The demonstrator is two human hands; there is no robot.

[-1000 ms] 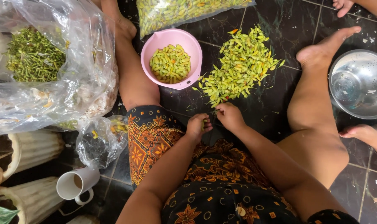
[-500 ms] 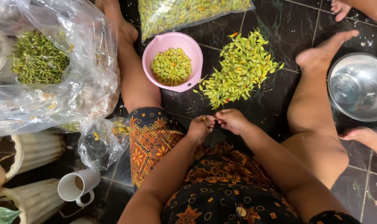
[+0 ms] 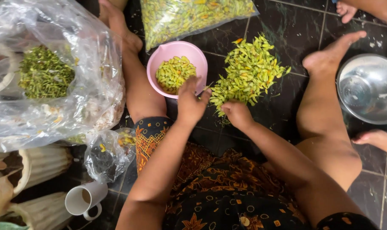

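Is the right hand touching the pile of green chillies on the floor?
Touching. The head view shows the right hand with its fingers resting on the near edge of the chilli pile, no floor visible between them.

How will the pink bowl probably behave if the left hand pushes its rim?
The pink bowl looks like thin plastic, partly filled with chilies, so it is probably light and would slide on the glossy tiles. Its round base may tip.

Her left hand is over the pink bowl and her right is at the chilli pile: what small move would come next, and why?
Probably the left hand opens to drop its piece into the pink bowl, since it hovers at the rim above the sorted chillies. The right hand already rests at the edge of the loose pile, seemingly ready to pick another.
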